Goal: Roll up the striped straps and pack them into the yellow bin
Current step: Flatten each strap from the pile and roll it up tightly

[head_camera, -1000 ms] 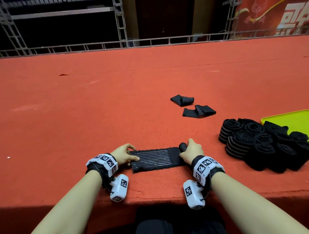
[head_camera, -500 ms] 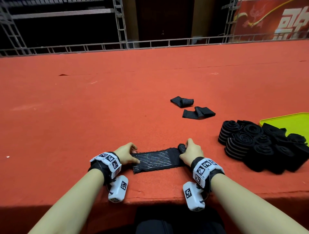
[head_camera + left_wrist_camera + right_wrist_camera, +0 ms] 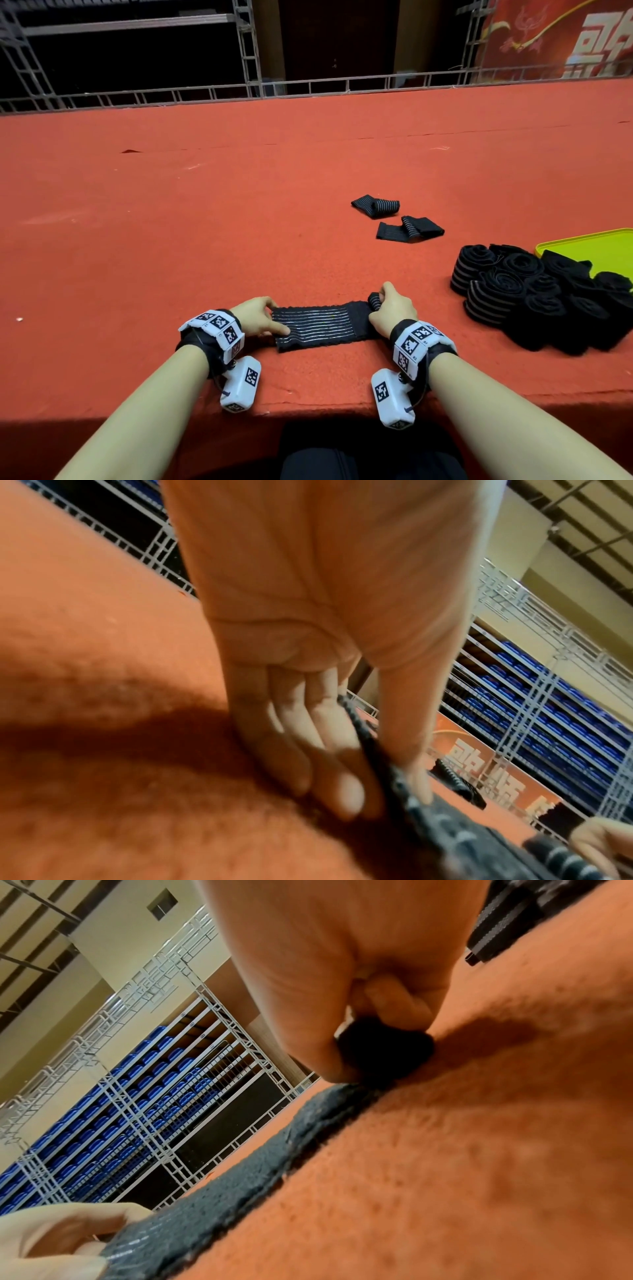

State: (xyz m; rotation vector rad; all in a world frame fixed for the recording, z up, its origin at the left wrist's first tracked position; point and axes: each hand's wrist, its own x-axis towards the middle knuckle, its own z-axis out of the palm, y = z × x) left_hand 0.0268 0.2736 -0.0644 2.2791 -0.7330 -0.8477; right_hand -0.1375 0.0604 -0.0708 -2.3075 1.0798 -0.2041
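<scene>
At the near edge of the red counter [image 3: 171,222], a striped strap [image 3: 322,325] lies flat, long axis left to right. The left hand [image 3: 255,317] pinches its left end; the right hand [image 3: 390,310] curls around the rolled right end. Rolled straps [image 3: 507,287] are piled to the right, some reaching into the yellow bin [image 3: 596,243]. Farther off lie two loose straps [image 3: 409,228].

Black strap [image 3: 322,325] with white stripes, red table [image 3: 205,222], yellow bin [image 3: 603,250].

left hand [image 3: 257,317] pinching, right hand [image 3: 390,310] fingers curled
</scene>
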